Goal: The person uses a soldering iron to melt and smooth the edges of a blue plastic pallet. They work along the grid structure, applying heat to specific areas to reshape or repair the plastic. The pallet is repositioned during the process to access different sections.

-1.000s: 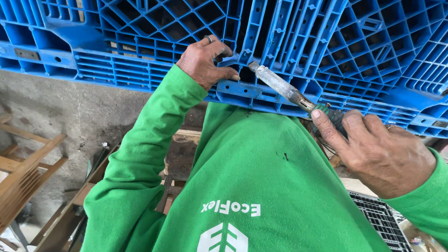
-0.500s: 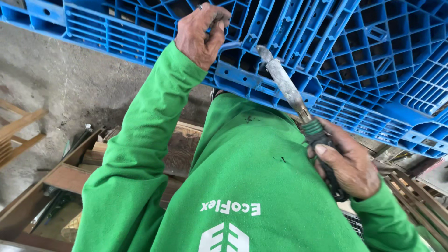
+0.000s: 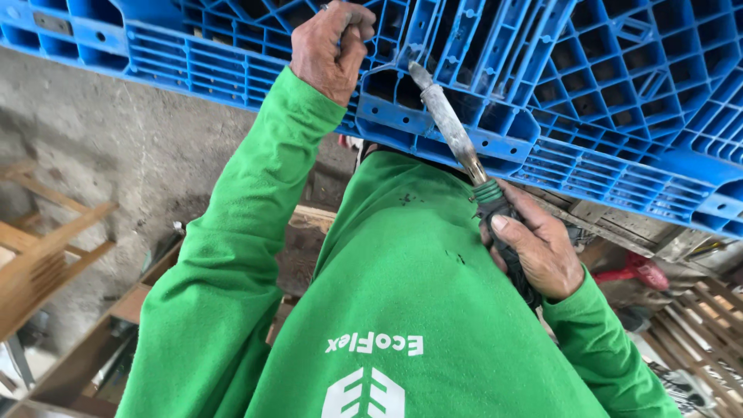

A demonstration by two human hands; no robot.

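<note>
So the blue plastic pallet (image 3: pixel 542 85) is tipped up over the person's front, underside grid facing the camera, and that seems to be why the hands sit where they do. The left hand (image 3: pixel 331 48) is up at the top, fingers curled tight around one of the ribs; my guess is it's bracing the pallet so it doesn't shift. The right hand (image 3: pixel 534 248) has a full closed grip on the dark handle of a long metal tool (image 3: pixel 449 128), some kind of heated iron or knife, with a green collar where blade meets handle. The dull, grimy blade angles up-left and its tip sits right at a corner pocket of the pallet — touching or just shy, can't quite tell. The pallet looks scuffed, with open square cells and little holes along the edge rails. Both arms are in green sleeves (image 3: pixel 232 255), with wooden frames (image 3: pixel 46 255) lying around on the concrete floor (image 3: pixel 116 147) below.
</note>
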